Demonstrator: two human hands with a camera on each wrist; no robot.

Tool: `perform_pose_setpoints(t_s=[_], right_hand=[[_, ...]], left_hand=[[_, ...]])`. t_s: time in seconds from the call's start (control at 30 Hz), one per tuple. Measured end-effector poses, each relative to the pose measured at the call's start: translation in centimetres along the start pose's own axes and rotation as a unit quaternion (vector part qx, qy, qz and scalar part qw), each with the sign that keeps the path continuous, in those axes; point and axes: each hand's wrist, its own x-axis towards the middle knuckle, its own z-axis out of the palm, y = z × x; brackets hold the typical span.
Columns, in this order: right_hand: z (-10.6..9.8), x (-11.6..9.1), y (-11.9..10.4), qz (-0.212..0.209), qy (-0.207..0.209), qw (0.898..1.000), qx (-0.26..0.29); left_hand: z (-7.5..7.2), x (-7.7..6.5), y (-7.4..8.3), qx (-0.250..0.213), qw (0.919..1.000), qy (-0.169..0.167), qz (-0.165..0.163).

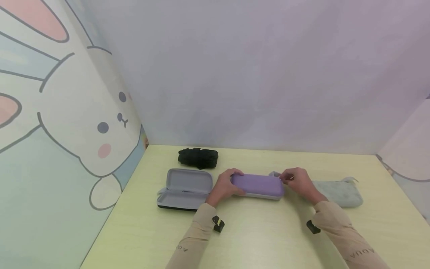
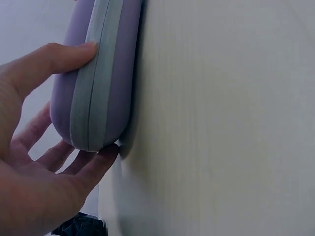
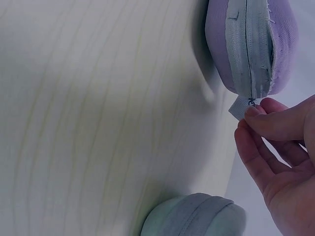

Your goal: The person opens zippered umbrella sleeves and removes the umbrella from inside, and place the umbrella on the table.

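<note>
A purple zippered case (image 1: 258, 184) with a grey zipper band lies closed on the table between both hands. My left hand (image 1: 227, 184) grips its left end; in the left wrist view the thumb presses the grey band (image 2: 93, 98) and the other fingers curl round the rounded end. At the case's right end, my right hand (image 1: 298, 181) pinches the small zipper pull (image 3: 252, 103) between thumb and fingertips. A grey fabric loop (image 3: 238, 109) sticks out beside the pull. Frayed threads show along the band in the right wrist view.
An open grey case (image 1: 188, 186) lies left of my left hand. Behind it sits a black bundled item (image 1: 198, 158). A pale green zippered pouch (image 1: 338, 193) with a loop lies right of my right hand. A wall stands behind the table (image 1: 258, 231).
</note>
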Motion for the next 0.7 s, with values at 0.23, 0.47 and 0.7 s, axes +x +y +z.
perform_pose_setpoints(t_s=[0.23, 0.47, 0.7], right_hand=[[-0.01, -0.23, -0.18, 0.007, 0.003, 1.0, -0.007], [0.0, -0.47, -0.2, 0.0, 0.007, 1.0, -0.011], [0.01, -0.66, -0.11, -0.005, 0.014, 1.0, -0.016]], left_hand=[[-0.07, -0.04, 0.09, -0.005, 1.0, -0.001, 0.002], [-0.07, -0.08, 0.18, -0.004, 1.0, -0.003, -0.005], [-0.02, 0.06, 0.01, 0.002, 1.0, -0.002, -0.002]])
